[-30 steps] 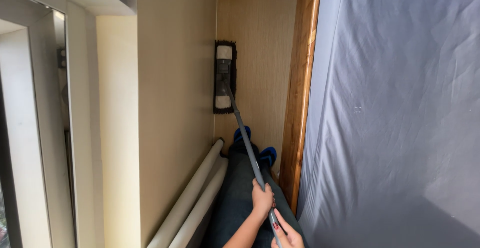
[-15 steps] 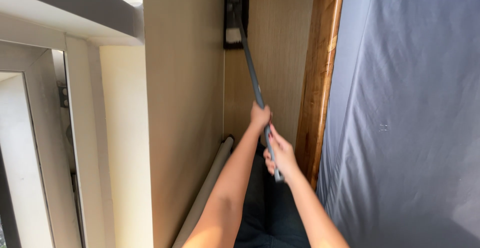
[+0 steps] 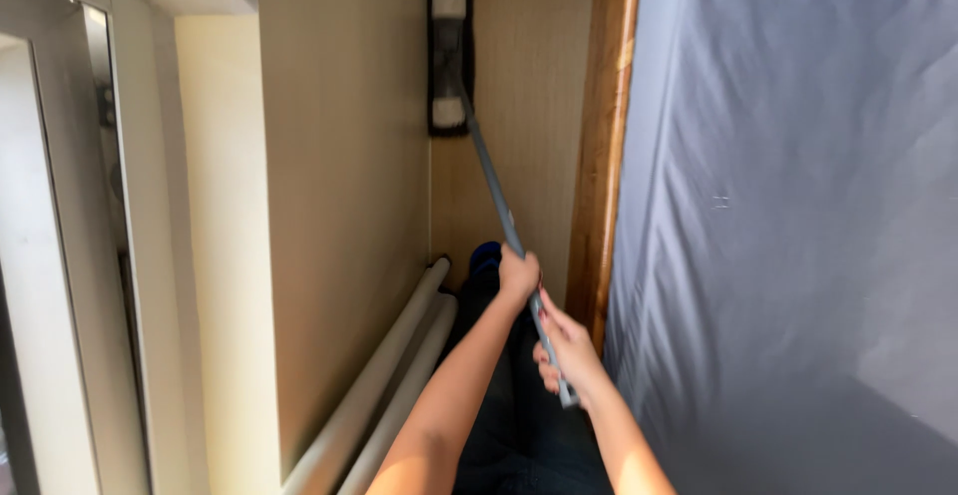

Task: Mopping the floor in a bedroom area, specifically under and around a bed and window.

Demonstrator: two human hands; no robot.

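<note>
A flat mop head (image 3: 450, 56), black with white pad ends, lies upright against the beige end wall (image 3: 524, 106), close to the corner. Its grey pole (image 3: 494, 191) slants down toward me. My left hand (image 3: 518, 275) grips the pole higher up. My right hand (image 3: 566, 347) grips the pole's lower end, a little below and to the right of the left hand. Both forearms reach up from the bottom of the view.
Two white pipes (image 3: 384, 385) run along the foot of the left wall panel (image 3: 339, 186). A wooden frame post (image 3: 604, 146) borders a large grey sheet (image 3: 798, 226) on the right. A white window frame (image 3: 60, 255) stands at left. Dark and blue items (image 3: 486, 258) lie on the floor.
The mop head climbed the end wall and then came back down to mid height. My hands rose with the pole and now sit lower in view again.
</note>
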